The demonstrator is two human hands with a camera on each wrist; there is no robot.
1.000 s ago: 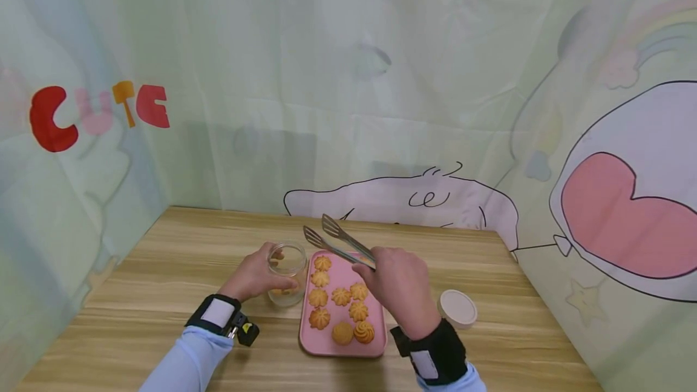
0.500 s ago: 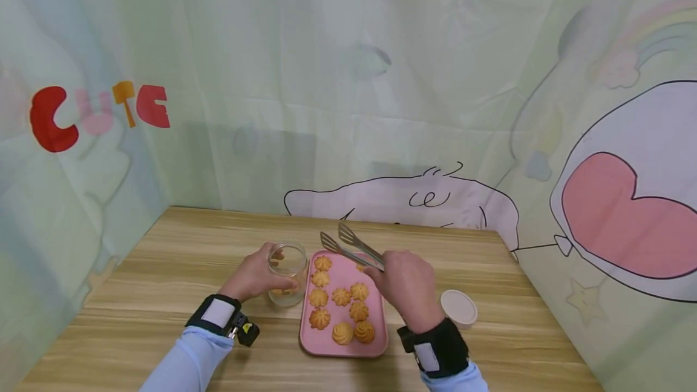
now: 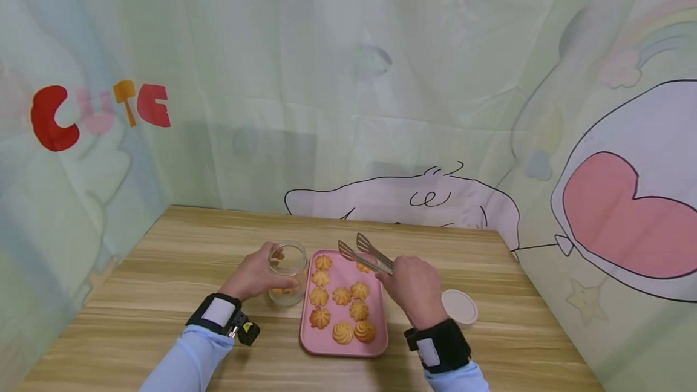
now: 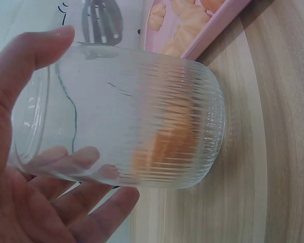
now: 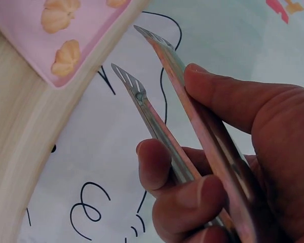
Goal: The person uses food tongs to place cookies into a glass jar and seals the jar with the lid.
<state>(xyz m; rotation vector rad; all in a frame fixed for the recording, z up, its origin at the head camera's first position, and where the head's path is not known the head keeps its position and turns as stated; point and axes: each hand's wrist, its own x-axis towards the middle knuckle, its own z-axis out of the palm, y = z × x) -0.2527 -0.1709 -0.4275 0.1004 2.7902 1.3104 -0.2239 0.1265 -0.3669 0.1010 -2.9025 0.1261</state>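
While the sleeves nearest me are pale blue cloth, ending in black wrist straps, the tabletop beyond them is covered in streaky wood grain. A shallow, glossy pink tray with rounded corners lies on it, its long sides running away from the person. Two swirled, round cookies sit at its 6 o'clock end; farther up lie ridged, star-shaped ones, golden and matte.

At 3 o'clock from the tray, past the right hand, a flat white disc rests. That hand has its fingers curled round a pair of metal tongs, whose slotted tips stand apart with nothing between them, raised over the 12 o'clock end. Tongs and hand get in the way of the tray's 1 o'clock corner and partly cover a cookie there.

At 10 o'clock, just beside the tray, the left hand has its fingers wrapped about an upright clear glass jar, ribbed low down, with golden pieces at the bottom.

Farthest off, a creased, pale green cloth backdrop carries a white cartoon figure at 12 o'clock and a heart-marked balloon at 2.
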